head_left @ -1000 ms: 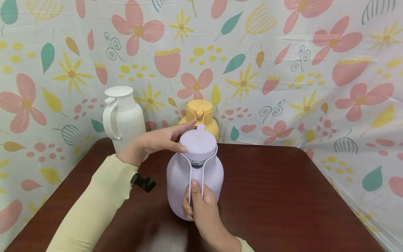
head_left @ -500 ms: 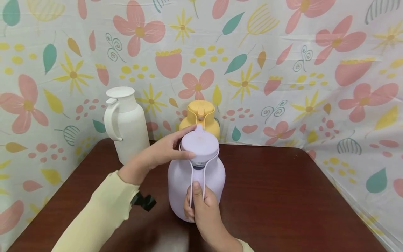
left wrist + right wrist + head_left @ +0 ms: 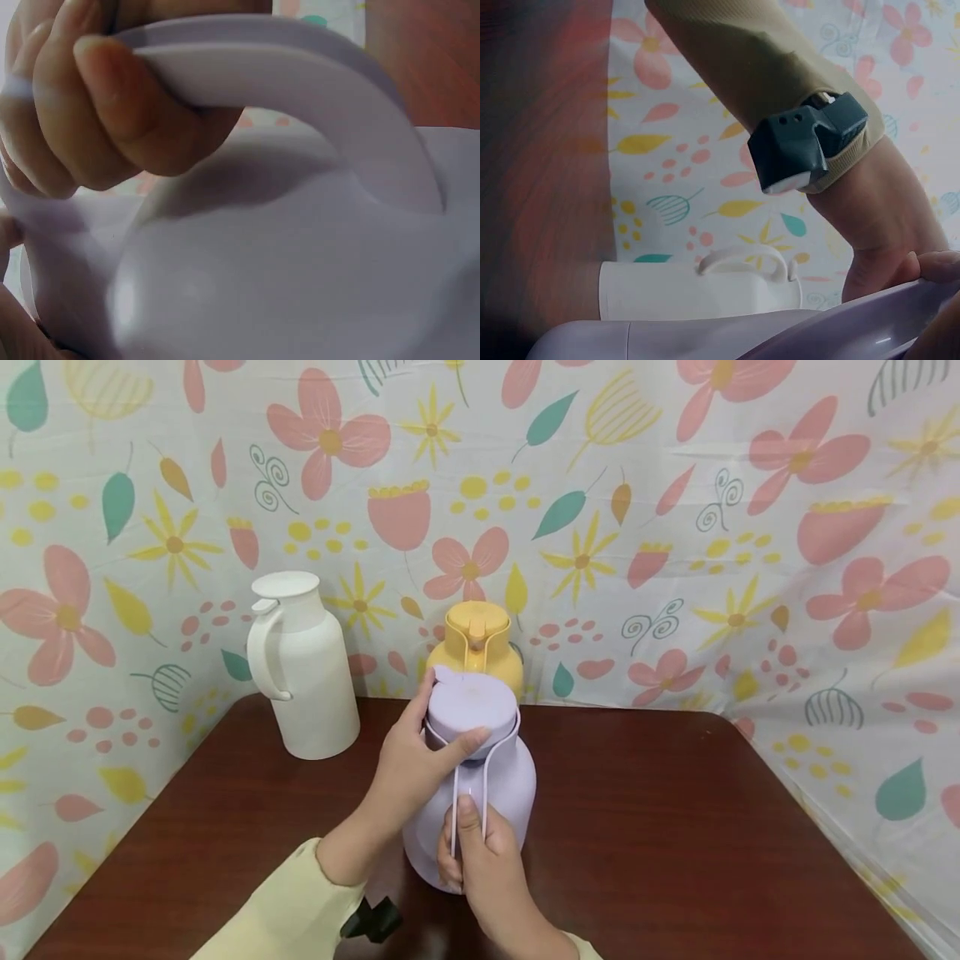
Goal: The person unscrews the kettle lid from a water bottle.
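Observation:
A lilac vacuum jug (image 3: 517, 789) stands upright on the dark wooden table (image 3: 645, 827). My left hand (image 3: 412, 764) grips its round lid (image 3: 472, 703), thumb on the near side and fingers round the left side. The lid's small tab points to the far left, out of line with the handle. Lower down, my right hand (image 3: 491, 868) holds the jug's handle (image 3: 285, 71), thumb up along it. In the left wrist view the curled fingers (image 3: 105, 112) wrap round that handle. Part of the jug's lower left side is hidden behind my left wrist.
Behind the lilac jug stands a yellow jug (image 3: 480, 647), partly covered by it. A tall white jug (image 3: 311, 681) is at the back left of the table. A flower-patterned cloth (image 3: 570, 468) hangs along the table's far edge.
The lid has turned anticlockwise, its tab shifting from the far middle to the left. My left hand has turned with it, and the left forearm has come nearer. The right hand keeps its hold.

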A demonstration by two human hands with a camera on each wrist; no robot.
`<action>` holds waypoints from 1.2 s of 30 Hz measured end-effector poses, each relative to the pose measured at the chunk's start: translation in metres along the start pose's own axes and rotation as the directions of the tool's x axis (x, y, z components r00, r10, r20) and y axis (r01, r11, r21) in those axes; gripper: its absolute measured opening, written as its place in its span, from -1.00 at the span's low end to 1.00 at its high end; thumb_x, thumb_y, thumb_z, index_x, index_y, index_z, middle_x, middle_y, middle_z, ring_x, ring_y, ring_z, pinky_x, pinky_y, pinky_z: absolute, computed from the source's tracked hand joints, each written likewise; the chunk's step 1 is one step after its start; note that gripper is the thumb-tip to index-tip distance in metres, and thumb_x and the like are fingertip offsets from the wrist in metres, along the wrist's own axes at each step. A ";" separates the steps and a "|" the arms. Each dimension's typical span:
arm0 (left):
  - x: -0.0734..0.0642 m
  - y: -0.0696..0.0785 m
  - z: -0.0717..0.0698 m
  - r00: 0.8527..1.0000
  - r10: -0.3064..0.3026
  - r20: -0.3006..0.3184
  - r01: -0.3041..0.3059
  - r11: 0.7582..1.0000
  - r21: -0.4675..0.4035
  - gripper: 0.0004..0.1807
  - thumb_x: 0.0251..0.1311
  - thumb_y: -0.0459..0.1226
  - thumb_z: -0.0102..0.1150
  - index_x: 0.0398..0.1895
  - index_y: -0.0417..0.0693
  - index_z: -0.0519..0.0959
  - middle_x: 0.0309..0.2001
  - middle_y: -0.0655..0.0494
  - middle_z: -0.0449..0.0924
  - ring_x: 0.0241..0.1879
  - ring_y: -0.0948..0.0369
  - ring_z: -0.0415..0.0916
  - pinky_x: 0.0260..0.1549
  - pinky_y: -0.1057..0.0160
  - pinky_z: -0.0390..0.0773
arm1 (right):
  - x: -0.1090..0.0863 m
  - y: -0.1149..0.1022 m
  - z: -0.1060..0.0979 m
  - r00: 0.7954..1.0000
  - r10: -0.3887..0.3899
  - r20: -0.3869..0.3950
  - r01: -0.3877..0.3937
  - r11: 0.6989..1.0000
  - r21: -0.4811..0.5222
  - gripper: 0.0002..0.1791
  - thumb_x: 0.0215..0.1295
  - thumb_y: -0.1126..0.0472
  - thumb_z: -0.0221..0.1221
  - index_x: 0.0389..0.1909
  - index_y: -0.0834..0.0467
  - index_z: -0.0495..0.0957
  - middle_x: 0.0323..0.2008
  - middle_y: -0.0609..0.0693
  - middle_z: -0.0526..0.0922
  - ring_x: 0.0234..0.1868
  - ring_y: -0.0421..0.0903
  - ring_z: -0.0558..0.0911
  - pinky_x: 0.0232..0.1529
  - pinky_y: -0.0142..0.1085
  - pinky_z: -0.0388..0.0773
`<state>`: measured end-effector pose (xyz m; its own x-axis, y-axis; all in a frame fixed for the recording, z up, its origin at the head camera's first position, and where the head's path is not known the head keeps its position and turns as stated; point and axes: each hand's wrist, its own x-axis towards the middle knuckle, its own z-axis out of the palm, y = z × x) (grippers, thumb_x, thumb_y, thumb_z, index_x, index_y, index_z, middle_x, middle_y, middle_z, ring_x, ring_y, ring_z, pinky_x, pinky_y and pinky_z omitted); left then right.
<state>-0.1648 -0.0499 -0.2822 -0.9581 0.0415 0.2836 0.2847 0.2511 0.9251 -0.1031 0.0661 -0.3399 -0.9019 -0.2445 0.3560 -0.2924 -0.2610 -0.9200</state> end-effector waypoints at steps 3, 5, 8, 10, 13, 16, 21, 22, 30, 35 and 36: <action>0.002 -0.002 -0.004 0.998 -0.025 0.062 0.028 0.999 -0.044 0.17 0.12 0.01 0.46 0.68 0.06 -0.08 0.65 0.04 0.06 0.63 0.06 0.06 0.56 -0.09 0.15 | 0.000 0.000 -0.001 1.000 -0.006 -0.003 0.006 1.000 0.000 -0.39 0.71 0.07 -0.31 -0.47 0.51 0.14 -0.76 0.37 0.08 -0.76 -0.34 0.24 -0.72 -0.38 0.28; 0.007 -0.006 -0.009 0.993 -0.024 0.119 0.039 0.991 -0.127 0.32 0.04 0.16 0.49 0.69 0.03 -0.19 0.67 -0.01 -0.05 0.66 0.04 -0.07 0.61 -0.09 0.00 | 0.000 0.000 -0.001 1.000 -0.010 -0.004 0.010 1.000 -0.006 -0.39 0.71 0.07 -0.31 -0.48 0.50 0.14 -0.76 0.36 0.09 -0.77 -0.31 0.23 -0.73 -0.38 0.26; 0.023 -0.015 -0.021 0.977 0.020 0.214 0.038 0.964 -0.265 0.59 -0.19 0.40 0.49 0.68 -0.05 -0.35 0.70 -0.09 -0.25 0.69 -0.01 -0.29 0.64 -0.08 -0.22 | 0.000 0.000 -0.001 1.000 -0.010 -0.005 0.009 1.000 -0.014 -0.39 0.71 0.08 -0.30 -0.48 0.50 0.15 -0.76 0.37 0.09 -0.77 -0.30 0.23 -0.72 -0.38 0.28; 0.038 -0.020 -0.031 0.955 0.077 0.285 0.016 0.950 -0.311 0.69 -0.30 0.46 0.48 0.67 -0.09 -0.39 0.70 -0.10 -0.32 0.70 -0.02 -0.39 0.64 -0.09 -0.31 | 0.000 0.000 -0.001 1.000 -0.001 -0.004 0.001 1.000 -0.017 -0.39 0.71 0.08 -0.30 -0.48 0.50 0.15 -0.75 0.37 0.10 -0.76 -0.32 0.24 -0.71 -0.39 0.29; 0.064 -0.025 -0.049 0.897 0.158 0.412 -0.025 0.950 -0.311 0.67 -0.26 0.42 0.50 0.67 -0.13 -0.40 0.70 -0.10 -0.35 0.69 -0.02 -0.46 0.63 -0.13 -0.36 | 0.000 0.000 -0.001 1.000 0.012 -0.005 -0.012 1.000 -0.018 -0.39 0.71 0.07 -0.29 -0.47 0.51 0.16 -0.74 0.37 0.10 -0.74 -0.35 0.27 -0.69 -0.40 0.32; 0.088 -0.023 -0.064 0.809 0.208 0.549 -0.060 0.960 -0.275 0.59 -0.14 0.31 0.52 0.66 -0.16 -0.39 0.70 -0.12 -0.37 0.69 -0.04 -0.48 0.62 -0.17 -0.38 | 0.000 0.000 -0.001 1.000 0.016 0.001 -0.016 1.000 -0.013 -0.39 0.71 0.07 -0.29 -0.47 0.51 0.16 -0.74 0.38 0.10 -0.74 -0.36 0.27 -0.68 -0.41 0.31; 0.113 -0.009 -0.074 0.621 0.187 0.761 -0.121 0.982 -0.143 0.46 -0.02 0.16 0.53 0.66 -0.22 -0.28 0.70 -0.14 -0.36 0.69 -0.08 -0.43 0.61 -0.23 -0.29 | 0.000 0.001 0.000 1.000 0.011 0.021 -0.011 1.000 -0.002 -0.39 0.71 0.08 -0.29 -0.48 0.51 0.14 -0.74 0.39 0.09 -0.75 -0.34 0.25 -0.69 -0.40 0.30; 0.116 -0.006 -0.074 0.590 0.179 0.787 -0.136 0.983 -0.121 0.43 -0.02 0.16 0.54 0.66 -0.22 -0.24 0.70 -0.14 -0.33 0.69 -0.09 -0.40 0.60 -0.24 -0.28 | 0.000 0.001 0.000 1.000 0.014 0.021 -0.015 1.000 0.002 -0.39 0.71 0.07 -0.29 -0.48 0.51 0.14 -0.74 0.39 0.09 -0.75 -0.33 0.25 -0.69 -0.40 0.29; 0.120 0.000 -0.072 0.536 0.114 0.837 -0.135 0.990 -0.049 0.32 -0.02 0.12 0.56 0.63 -0.28 -0.02 0.64 -0.24 -0.03 0.60 -0.12 0.04 0.53 0.09 0.21 | -0.001 0.000 -0.001 1.000 0.022 0.019 -0.022 1.000 0.004 -0.39 0.71 0.07 -0.30 -0.48 0.51 0.13 -0.74 0.38 0.08 -0.76 -0.31 0.24 -0.69 -0.40 0.27; 0.104 0.001 -0.069 0.679 0.108 0.726 -0.202 0.979 0.043 -0.01 0.07 -0.16 0.54 0.54 -0.26 0.25 0.50 -0.20 0.36 0.39 0.03 0.43 0.22 0.36 0.51 | -0.001 0.000 -0.001 1.000 0.020 0.010 -0.020 1.000 -0.004 -0.38 0.72 0.07 -0.30 -0.48 0.51 0.14 -0.74 0.38 0.09 -0.76 -0.31 0.24 -0.69 -0.41 0.27; 0.099 0.002 -0.068 0.716 0.109 0.690 -0.206 0.977 0.059 -0.07 0.07 -0.23 0.52 0.51 -0.25 0.30 0.45 -0.19 0.43 0.34 0.06 0.49 0.20 0.34 0.53 | -0.002 0.000 -0.002 1.000 0.020 0.007 -0.020 1.000 -0.006 -0.38 0.72 0.07 -0.30 -0.48 0.52 0.14 -0.74 0.38 0.09 -0.76 -0.31 0.24 -0.69 -0.41 0.27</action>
<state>-0.2570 -0.1107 -0.2353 -0.6775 0.7240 0.1302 0.4736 0.2939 0.8302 -0.1021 0.0679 -0.3407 -0.9054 -0.2562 0.3384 -0.2760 -0.2505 -0.9279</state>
